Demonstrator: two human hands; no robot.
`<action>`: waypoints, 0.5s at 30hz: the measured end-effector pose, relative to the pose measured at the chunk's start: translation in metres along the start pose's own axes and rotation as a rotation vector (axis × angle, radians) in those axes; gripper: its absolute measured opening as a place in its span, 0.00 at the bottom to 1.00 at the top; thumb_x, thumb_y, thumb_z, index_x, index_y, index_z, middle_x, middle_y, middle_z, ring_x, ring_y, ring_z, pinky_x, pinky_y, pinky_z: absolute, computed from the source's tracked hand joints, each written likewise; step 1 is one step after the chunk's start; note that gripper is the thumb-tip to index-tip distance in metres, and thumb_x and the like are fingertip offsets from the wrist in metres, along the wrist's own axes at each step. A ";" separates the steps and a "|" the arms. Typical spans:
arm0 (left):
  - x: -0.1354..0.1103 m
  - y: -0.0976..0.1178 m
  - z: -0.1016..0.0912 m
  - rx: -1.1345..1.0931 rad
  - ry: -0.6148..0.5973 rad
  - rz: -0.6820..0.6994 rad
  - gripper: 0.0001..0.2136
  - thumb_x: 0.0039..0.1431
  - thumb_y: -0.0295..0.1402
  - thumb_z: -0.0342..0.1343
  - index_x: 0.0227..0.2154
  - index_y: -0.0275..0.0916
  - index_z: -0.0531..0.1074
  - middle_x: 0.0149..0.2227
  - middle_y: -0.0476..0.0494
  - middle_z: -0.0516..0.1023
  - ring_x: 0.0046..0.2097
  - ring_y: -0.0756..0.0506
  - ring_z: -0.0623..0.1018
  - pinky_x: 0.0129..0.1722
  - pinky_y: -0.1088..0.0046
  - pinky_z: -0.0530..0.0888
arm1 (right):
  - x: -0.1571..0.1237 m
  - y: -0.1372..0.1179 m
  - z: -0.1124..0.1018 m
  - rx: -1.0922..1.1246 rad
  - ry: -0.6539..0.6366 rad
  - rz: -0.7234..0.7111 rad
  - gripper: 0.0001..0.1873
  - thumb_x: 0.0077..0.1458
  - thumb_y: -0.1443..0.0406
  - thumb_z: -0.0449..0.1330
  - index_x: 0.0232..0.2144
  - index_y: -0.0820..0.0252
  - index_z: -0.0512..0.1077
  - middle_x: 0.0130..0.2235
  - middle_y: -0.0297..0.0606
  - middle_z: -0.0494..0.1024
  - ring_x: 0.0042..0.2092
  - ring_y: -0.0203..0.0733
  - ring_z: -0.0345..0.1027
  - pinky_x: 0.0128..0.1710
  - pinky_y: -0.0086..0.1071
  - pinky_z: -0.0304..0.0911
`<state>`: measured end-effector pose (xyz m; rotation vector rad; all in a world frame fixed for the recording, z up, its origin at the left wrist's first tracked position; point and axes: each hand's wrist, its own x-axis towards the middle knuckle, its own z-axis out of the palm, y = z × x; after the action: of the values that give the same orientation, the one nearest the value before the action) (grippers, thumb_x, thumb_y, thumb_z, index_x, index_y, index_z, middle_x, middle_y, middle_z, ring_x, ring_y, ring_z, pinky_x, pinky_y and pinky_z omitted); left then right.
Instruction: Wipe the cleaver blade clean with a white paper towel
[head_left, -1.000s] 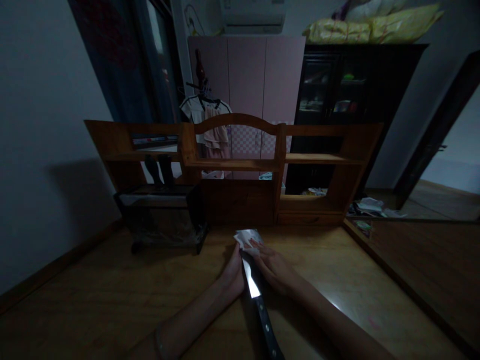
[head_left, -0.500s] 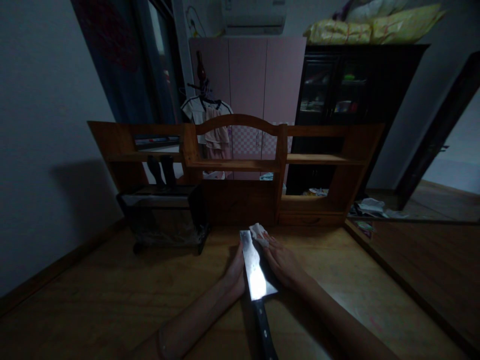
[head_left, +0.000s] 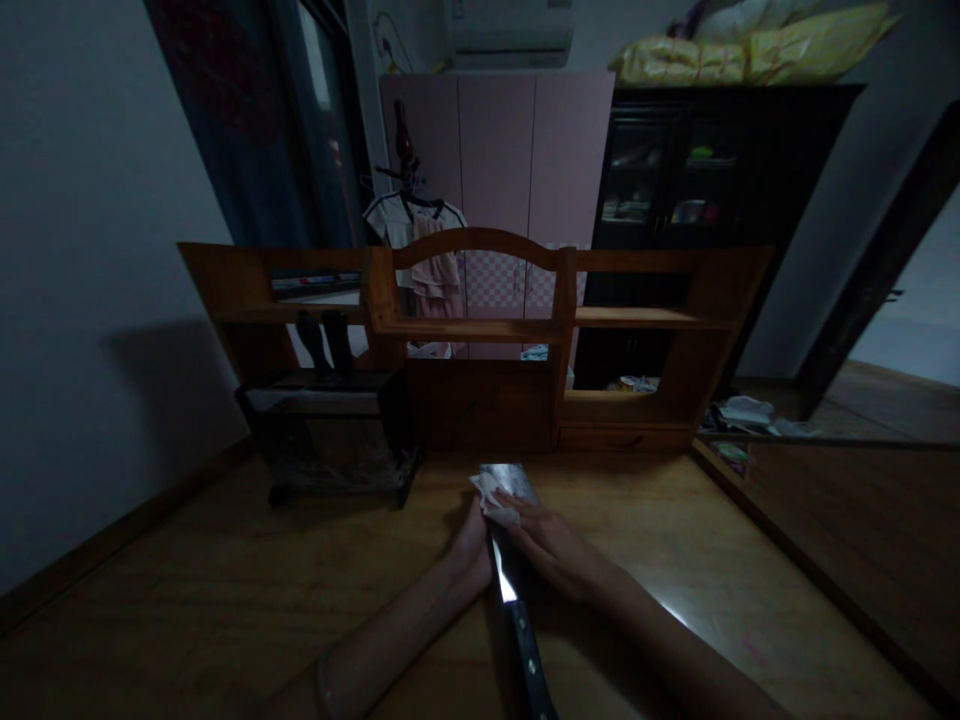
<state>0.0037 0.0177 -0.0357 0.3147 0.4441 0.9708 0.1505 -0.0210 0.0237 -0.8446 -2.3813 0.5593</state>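
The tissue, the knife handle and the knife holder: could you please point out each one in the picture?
Tissue (head_left: 495, 508), head view: on its crumpled white middle.
Knife handle (head_left: 528, 648), head view: on its black grip.
Knife holder (head_left: 330, 445), head view: on its front panel.

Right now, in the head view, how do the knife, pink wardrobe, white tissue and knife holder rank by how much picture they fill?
1. Pink wardrobe
2. Knife holder
3. Knife, partly covered
4. White tissue
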 end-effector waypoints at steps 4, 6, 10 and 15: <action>-0.003 0.001 0.005 0.005 0.052 -0.019 0.23 0.62 0.47 0.45 0.29 0.31 0.74 0.30 0.36 0.76 0.33 0.42 0.76 0.44 0.65 0.71 | -0.002 -0.001 -0.007 0.056 -0.009 0.028 0.23 0.70 0.56 0.39 0.57 0.51 0.66 0.58 0.33 0.67 0.58 0.45 0.61 0.59 0.38 0.54; -0.005 0.002 0.008 0.009 0.043 -0.017 0.19 0.62 0.43 0.46 0.26 0.31 0.72 0.28 0.38 0.75 0.30 0.44 0.74 0.43 0.66 0.71 | -0.004 0.004 -0.008 0.025 -0.001 0.069 0.23 0.69 0.56 0.40 0.51 0.53 0.72 0.49 0.36 0.75 0.47 0.45 0.70 0.50 0.35 0.62; -0.009 0.004 0.016 -0.032 -0.029 -0.021 0.19 0.62 0.43 0.46 0.33 0.31 0.73 0.33 0.38 0.76 0.36 0.43 0.76 0.48 0.64 0.68 | -0.007 0.021 -0.007 -0.103 0.062 0.183 0.25 0.68 0.56 0.43 0.35 0.62 0.76 0.31 0.40 0.78 0.32 0.44 0.72 0.36 0.33 0.65; -0.015 0.005 0.028 0.033 -0.074 -0.013 0.23 0.63 0.45 0.44 0.46 0.30 0.72 0.41 0.36 0.77 0.44 0.40 0.76 0.52 0.64 0.67 | -0.006 0.049 -0.005 -0.205 0.157 0.230 0.23 0.68 0.58 0.41 0.50 0.59 0.72 0.53 0.44 0.72 0.52 0.49 0.67 0.52 0.39 0.61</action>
<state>0.0062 0.0060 -0.0057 0.3762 0.3949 0.9371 0.1792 0.0107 -0.0012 -1.2172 -2.2382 0.3240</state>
